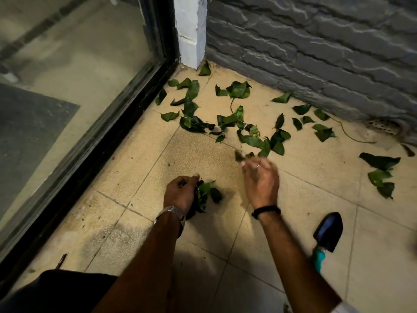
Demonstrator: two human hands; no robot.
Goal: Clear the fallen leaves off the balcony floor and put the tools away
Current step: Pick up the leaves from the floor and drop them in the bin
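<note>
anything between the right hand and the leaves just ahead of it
Nothing visible does. The right hand reaches over bare floor tile, and the nearest scattered leaves lie right beyond its fingertips. The left hand grips a leaf bundle.

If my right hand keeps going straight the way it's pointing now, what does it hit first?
The right hand, already pinching a small leaf, points up and slightly left toward the wall. It would probably first meet the cluster of green leaves just beyond its fingertips, though blur makes the depth uncertain.

Leaves (237, 123) scattered on floor (304, 177) before wall (316, 41), glass door (67, 75) left, trowel (328, 231) right (lying flat)
</note>
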